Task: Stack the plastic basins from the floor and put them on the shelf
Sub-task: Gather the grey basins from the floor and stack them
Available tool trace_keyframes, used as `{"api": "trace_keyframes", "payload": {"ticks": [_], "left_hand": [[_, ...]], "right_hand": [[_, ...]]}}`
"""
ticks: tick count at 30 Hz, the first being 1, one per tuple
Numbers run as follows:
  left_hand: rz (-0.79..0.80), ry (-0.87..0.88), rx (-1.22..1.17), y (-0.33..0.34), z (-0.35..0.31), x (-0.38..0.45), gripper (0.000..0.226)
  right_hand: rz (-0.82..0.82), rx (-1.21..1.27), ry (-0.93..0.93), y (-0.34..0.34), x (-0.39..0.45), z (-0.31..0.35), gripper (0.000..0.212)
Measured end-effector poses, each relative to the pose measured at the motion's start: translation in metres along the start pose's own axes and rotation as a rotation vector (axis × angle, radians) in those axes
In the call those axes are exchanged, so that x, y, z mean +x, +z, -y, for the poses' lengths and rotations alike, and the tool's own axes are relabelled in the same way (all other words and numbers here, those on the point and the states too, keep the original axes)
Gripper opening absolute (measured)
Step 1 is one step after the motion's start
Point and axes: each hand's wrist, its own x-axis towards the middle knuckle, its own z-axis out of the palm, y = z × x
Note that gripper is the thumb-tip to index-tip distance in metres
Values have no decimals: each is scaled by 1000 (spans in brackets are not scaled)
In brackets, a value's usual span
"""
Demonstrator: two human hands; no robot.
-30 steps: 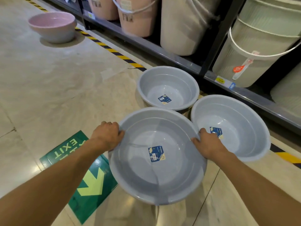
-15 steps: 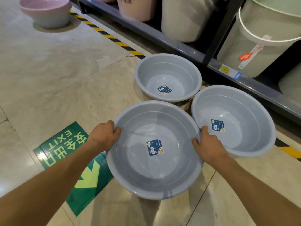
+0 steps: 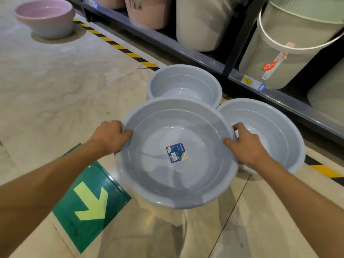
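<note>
I hold a grey plastic basin (image 3: 167, 187) with a blue label inside it, lifted above the floor. My left hand (image 3: 109, 136) grips its left rim and my right hand (image 3: 245, 146) grips its right rim. Behind it a second grey basin (image 3: 186, 84) sits on the floor, its near part hidden by the held one. A third grey basin (image 3: 275, 131) sits on the floor to the right, partly under my right hand. The dark metal shelf (image 3: 204, 58) runs along the back right.
A pink basin (image 3: 46, 17) stands on the floor at the far left. Pink and pale buckets (image 3: 290, 43) fill the shelf. Yellow-black tape (image 3: 119, 47) lines the floor before the shelf. A green exit arrow sign (image 3: 89, 205) lies under my left forearm.
The held basin has risen and moved forward; it now overlaps the near edges of both floor basins. Both hands keep their grip on its rim.
</note>
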Motion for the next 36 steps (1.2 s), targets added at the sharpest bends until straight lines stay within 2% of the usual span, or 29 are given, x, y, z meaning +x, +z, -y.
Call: {"api": "trace_keyframes", "payload": {"ticks": [7,11,14,18,23,30,36], "left_hand": [[-51,91,-93,-45,-116,41,24],[-32,176,-143,-30,-186,58,21],[-13,233,-91,-12,-232,72,33],[25,272,-33,17,-281,88,36],[17,282,43,64,-304,101,39],[24,313,171,103,-304,119,44],[-95,358,347,117,-286,126,50]], "right_hand": [[-205,-55,10,-93,28,-7,34],[-310,-95,52,-145,36,-40,38],[-320,-110,112,-174,38,-71,36],[-335,-136,185,-200,40,-111,34],[-339,-147,229,-195,49,-152,36],[-268,-168,330,-164,62,-185,32],[-197,-210,387,-132,73,-188,38]]}}
